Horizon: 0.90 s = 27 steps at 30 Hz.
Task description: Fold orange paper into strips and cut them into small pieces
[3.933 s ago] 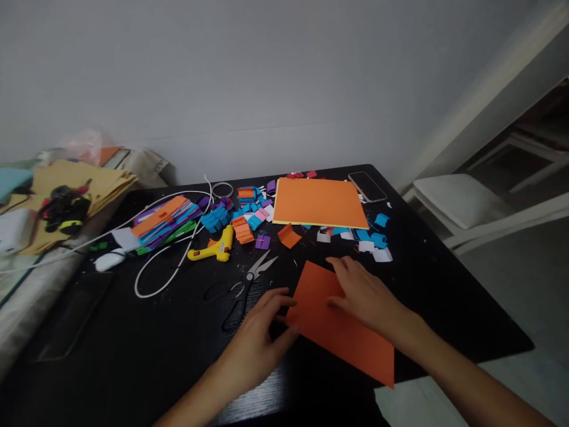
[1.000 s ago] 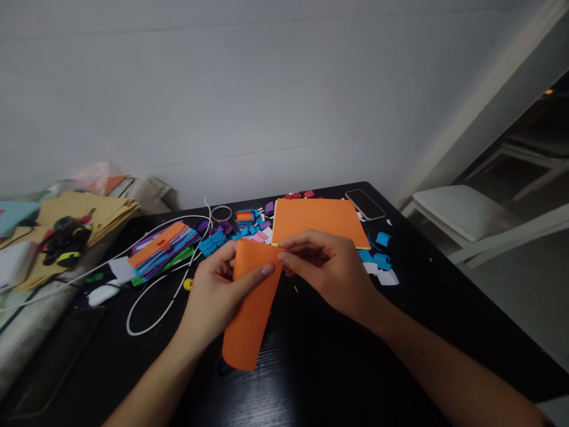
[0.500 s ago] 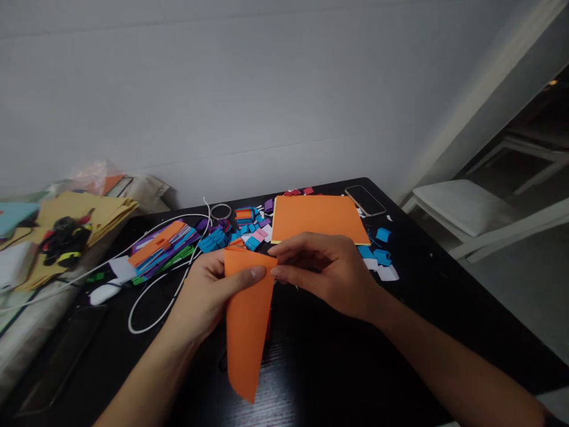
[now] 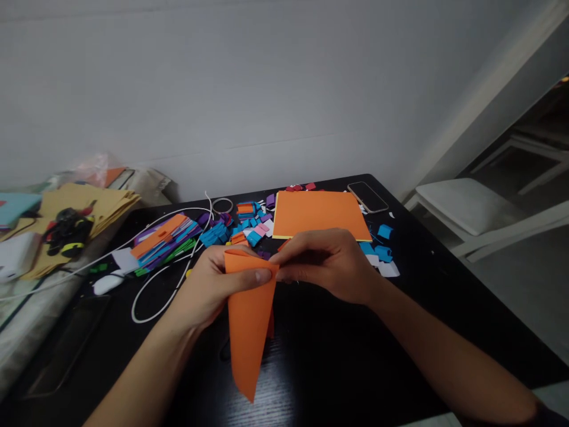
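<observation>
A folded sheet of orange paper (image 4: 249, 332) hangs upright above the black table, narrowing to a point at its lower end. My left hand (image 4: 213, 290) grips it near the top, thumb flat across the front and fingers behind, out of sight. At the paper's upper right corner, my right hand (image 4: 326, 264) pinches the edge between thumb and index finger. Behind the hands lies a stack of orange sheets (image 4: 322, 213) with a yellow edge showing below. Small blue, purple, white and pink paper pieces (image 4: 255, 225) are scattered to the left of that stack.
Bundled coloured paper strips (image 4: 166, 243) and a looped white cable (image 4: 137, 296) lie on the left. One phone (image 4: 368, 197) sits at the back right, another dark one (image 4: 66, 347) at the front left. Brown envelopes (image 4: 95, 207) are piled at far left; a white chair (image 4: 466, 204) stands right.
My right thumb and index finger have closed onto the paper's top right corner. The left thumb has slid slightly right along the paper. The view has shifted a little.
</observation>
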Each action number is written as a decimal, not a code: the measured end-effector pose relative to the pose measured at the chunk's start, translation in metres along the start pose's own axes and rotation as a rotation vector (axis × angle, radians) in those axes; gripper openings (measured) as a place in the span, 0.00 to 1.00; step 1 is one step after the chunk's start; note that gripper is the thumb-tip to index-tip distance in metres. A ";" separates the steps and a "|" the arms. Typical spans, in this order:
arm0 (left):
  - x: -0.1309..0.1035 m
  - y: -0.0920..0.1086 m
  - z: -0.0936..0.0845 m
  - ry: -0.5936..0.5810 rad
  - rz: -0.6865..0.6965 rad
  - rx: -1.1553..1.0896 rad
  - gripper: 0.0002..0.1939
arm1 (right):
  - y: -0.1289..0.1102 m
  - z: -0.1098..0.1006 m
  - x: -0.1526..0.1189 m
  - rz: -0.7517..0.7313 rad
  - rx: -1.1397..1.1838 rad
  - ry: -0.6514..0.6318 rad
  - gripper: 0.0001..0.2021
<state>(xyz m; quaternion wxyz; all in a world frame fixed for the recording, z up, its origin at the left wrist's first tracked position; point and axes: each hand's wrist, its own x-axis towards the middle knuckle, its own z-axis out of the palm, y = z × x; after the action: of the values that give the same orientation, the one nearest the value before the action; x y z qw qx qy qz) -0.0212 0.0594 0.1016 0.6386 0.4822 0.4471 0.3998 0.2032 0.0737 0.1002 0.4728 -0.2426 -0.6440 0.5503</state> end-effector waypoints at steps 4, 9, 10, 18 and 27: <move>0.003 0.000 0.002 0.008 0.020 0.020 0.10 | 0.001 -0.001 0.001 -0.065 -0.099 -0.001 0.08; 0.002 0.002 0.005 0.006 0.003 0.024 0.10 | 0.002 -0.003 0.002 -0.079 -0.103 -0.016 0.09; 0.002 0.002 0.006 0.008 -0.001 0.020 0.10 | 0.003 -0.003 0.002 -0.075 -0.096 -0.015 0.09; 0.003 0.000 0.006 0.008 -0.017 0.005 0.13 | 0.003 -0.001 0.002 -0.047 -0.046 -0.011 0.10; 0.001 0.002 0.005 0.011 -0.008 0.099 0.13 | 0.006 -0.004 0.004 -0.087 -0.071 -0.027 0.09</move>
<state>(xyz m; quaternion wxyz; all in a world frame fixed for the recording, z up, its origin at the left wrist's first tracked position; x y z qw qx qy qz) -0.0158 0.0596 0.1038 0.6131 0.5092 0.4717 0.3772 0.2033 0.0807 0.0960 0.4784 -0.2236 -0.6794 0.5094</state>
